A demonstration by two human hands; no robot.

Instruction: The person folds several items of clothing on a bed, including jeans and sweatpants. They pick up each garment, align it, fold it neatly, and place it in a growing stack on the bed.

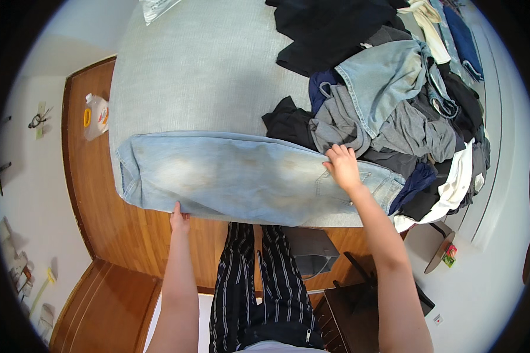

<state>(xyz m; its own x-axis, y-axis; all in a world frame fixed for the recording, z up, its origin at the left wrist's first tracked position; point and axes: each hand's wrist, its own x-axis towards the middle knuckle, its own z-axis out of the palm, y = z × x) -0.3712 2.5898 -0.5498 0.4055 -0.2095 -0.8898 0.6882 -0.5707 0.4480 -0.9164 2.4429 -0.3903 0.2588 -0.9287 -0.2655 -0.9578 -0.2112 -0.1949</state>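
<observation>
A pair of light blue denim jeans [229, 176] lies lengthwise along the near edge of the bed, legs laid together, with the hem at the left and the waist at the right. My left hand [179, 217] is at the near edge of the jeans, towards the hem, its thumb on top and its other fingers partly hidden. Near the pockets, my right hand [342, 167] rests at the far edge of the denim, fingers curled over it; whether it pinches the cloth is unclear. The waist end touches a heap of clothes, where a grey garment [340, 117] lies just beyond my right hand.
Black garments [335, 31], denim shorts [384, 79] and a white garment [452, 185] are in the heap on the bed [190, 75]. A plastic jug [97, 117] stands on the floor at the left. A grey bag [311, 249] sits below the bed's near edge, by a dark chair [366, 282].
</observation>
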